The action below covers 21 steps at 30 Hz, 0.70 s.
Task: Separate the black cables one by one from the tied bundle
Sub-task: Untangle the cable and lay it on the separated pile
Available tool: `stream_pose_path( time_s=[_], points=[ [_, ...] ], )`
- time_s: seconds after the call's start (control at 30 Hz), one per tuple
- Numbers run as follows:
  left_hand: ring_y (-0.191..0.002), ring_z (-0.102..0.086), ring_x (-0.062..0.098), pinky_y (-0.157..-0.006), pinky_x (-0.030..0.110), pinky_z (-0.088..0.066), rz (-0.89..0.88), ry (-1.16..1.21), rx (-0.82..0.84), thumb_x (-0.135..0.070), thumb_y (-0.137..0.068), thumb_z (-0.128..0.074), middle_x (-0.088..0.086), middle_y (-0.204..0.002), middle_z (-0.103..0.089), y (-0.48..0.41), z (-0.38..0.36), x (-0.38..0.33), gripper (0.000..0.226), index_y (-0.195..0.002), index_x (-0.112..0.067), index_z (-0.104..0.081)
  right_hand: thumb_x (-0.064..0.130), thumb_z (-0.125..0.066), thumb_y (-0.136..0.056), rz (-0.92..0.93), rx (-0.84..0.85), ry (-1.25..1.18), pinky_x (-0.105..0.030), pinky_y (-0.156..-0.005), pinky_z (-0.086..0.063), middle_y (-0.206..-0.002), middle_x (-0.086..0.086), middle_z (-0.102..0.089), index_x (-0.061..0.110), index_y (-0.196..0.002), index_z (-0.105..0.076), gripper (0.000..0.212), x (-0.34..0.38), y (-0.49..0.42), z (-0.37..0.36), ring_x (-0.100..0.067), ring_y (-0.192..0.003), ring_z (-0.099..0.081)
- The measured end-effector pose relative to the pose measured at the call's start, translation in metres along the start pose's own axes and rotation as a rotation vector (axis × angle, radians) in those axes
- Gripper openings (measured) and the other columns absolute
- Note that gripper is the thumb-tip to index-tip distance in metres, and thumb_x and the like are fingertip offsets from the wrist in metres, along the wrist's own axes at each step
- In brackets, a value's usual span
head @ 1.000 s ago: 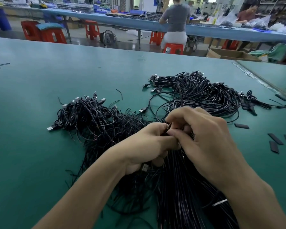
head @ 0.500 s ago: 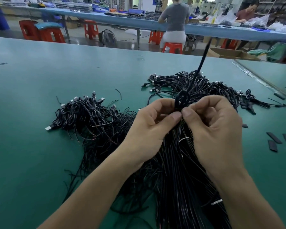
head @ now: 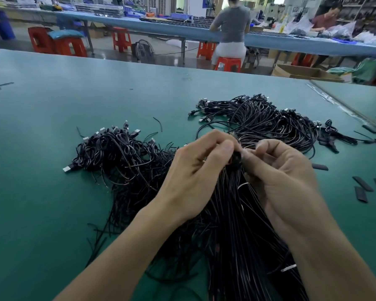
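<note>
A thick tied bundle of black cables [head: 241, 227] runs from the bottom edge up to my hands at the middle of the green table [head: 52, 192]. My left hand [head: 195, 177] and my right hand [head: 280, 177] meet at the bundle's top end, each pinching the small black knot [head: 236, 158] between thumb and fingers. The fingertips there are blurred. A loose pile of black cables with USB plugs [head: 117, 153] lies to the left. A second heap of cables [head: 261, 120] lies behind my hands.
Short flat black strips [head: 361, 187] lie on the table at the right, with small black ties [head: 332, 135] beyond them. A table seam [head: 343, 109] runs along the far right. Across the aisle a person [head: 231, 25] sits at another bench among red stools.
The black tie end that stuck up from the knot half a second ago is down out of sight. Both hands have closed in tighter around the knot at about the same spot.
</note>
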State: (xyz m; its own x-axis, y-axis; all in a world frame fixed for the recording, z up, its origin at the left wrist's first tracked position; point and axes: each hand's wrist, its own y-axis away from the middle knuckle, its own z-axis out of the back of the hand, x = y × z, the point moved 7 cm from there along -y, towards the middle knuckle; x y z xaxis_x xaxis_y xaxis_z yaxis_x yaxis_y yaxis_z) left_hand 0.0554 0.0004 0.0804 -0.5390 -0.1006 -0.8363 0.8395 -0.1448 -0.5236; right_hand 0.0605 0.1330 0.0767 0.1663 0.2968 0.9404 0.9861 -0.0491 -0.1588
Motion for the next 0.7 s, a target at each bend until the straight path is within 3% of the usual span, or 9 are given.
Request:
stream_pose_path(
  time_s=[0.03, 0.1, 0.23, 0.33, 0.47, 0.57, 0.63, 0.7],
  points=[
    [-0.07, -0.058, 0.012, -0.062, 0.027, -0.048, 0.001, -0.006, -0.019, -0.036, -0.096, -0.054, -0.007, -0.079, -0.066, -0.001, 0.001, 0.0, 0.016, -0.09, -0.027, -0.066, -0.004, -0.068, -0.082, 0.024, 0.009, 0.036, -0.013, -0.055, -0.048, -0.065, 0.005, -0.062, 0.018, -0.073, -0.054, 0.028, 0.001, 0.0, -0.001, -0.005, -0.062, -0.058],
    [-0.075, -0.06, 0.001, -0.062, 0.014, -0.043, 0.01, 0.021, -0.035, -0.027, -0.092, -0.068, -0.012, -0.081, -0.067, -0.001, 0.001, 0.0, 0.007, -0.089, -0.028, -0.063, -0.003, -0.07, -0.082, 0.055, 0.006, 0.085, -0.013, -0.058, -0.046, -0.064, 0.007, -0.061, 0.018, -0.073, -0.053, 0.028, 0.001, 0.0, -0.002, -0.003, -0.061, -0.056],
    [-0.067, -0.064, 0.001, -0.065, 0.017, -0.047, 0.068, 0.06, -0.04, -0.024, -0.085, -0.077, -0.015, -0.093, -0.073, 0.0, 0.004, 0.007, 0.043, -0.108, -0.043, -0.046, -0.006, -0.067, -0.086, 0.045, -0.026, 0.095, -0.017, -0.06, -0.044, -0.069, 0.004, -0.062, 0.02, -0.073, -0.054, 0.031, 0.001, -0.001, 0.006, -0.005, -0.064, -0.051],
    [-0.081, -0.063, -0.003, -0.069, 0.015, -0.047, -0.001, -0.14, -0.033, -0.024, -0.084, -0.078, -0.027, -0.099, -0.068, -0.001, 0.006, 0.004, 0.05, -0.117, -0.049, -0.051, -0.004, -0.067, -0.086, 0.028, -0.022, 0.1, -0.021, -0.058, -0.041, -0.066, 0.007, -0.061, 0.02, -0.074, -0.053, 0.029, 0.001, -0.002, 0.008, -0.007, -0.063, -0.046],
    [-0.075, -0.048, -0.005, -0.064, 0.012, -0.036, -0.193, -0.378, -0.159, -0.006, -0.082, -0.08, -0.022, -0.087, -0.055, 0.001, 0.011, -0.011, 0.03, -0.105, -0.025, -0.074, 0.004, -0.071, -0.076, 0.026, 0.063, 0.058, -0.018, -0.055, -0.038, -0.065, 0.006, -0.06, 0.018, -0.074, -0.054, 0.022, 0.007, 0.0, -0.002, -0.006, -0.06, -0.046],
    [-0.06, -0.046, -0.002, -0.058, 0.007, -0.032, -0.222, -0.361, -0.293, 0.002, -0.076, -0.082, -0.019, -0.069, -0.048, 0.006, 0.02, -0.014, 0.03, -0.095, -0.018, -0.07, 0.006, -0.071, -0.074, 0.035, 0.118, 0.041, -0.014, -0.055, -0.04, -0.067, 0.001, -0.059, 0.018, -0.073, -0.054, 0.02, 0.009, 0.004, -0.008, -0.005, -0.06, -0.048],
    [-0.049, -0.05, 0.005, -0.048, 0.013, -0.036, -0.118, -0.234, -0.247, -0.001, -0.077, -0.079, -0.011, -0.06, -0.056, 0.005, 0.02, -0.006, 0.032, -0.09, -0.024, -0.06, 0.002, -0.071, -0.077, 0.064, 0.125, 0.068, -0.012, -0.056, -0.043, -0.066, 0.003, -0.06, 0.016, -0.073, -0.054, 0.023, 0.008, 0.005, -0.01, -0.002, -0.058, -0.052],
    [-0.047, -0.058, 0.025, -0.04, 0.038, -0.046, 0.047, -0.085, -0.171, -0.004, -0.079, -0.074, 0.005, -0.061, -0.065, 0.003, 0.016, 0.006, 0.027, -0.085, -0.025, -0.057, -0.007, -0.069, -0.082, 0.107, 0.108, 0.154, -0.013, -0.059, -0.047, -0.064, 0.006, -0.062, 0.016, -0.073, -0.054, 0.029, 0.005, 0.004, -0.011, -0.002, -0.059, -0.056]
  ],
)
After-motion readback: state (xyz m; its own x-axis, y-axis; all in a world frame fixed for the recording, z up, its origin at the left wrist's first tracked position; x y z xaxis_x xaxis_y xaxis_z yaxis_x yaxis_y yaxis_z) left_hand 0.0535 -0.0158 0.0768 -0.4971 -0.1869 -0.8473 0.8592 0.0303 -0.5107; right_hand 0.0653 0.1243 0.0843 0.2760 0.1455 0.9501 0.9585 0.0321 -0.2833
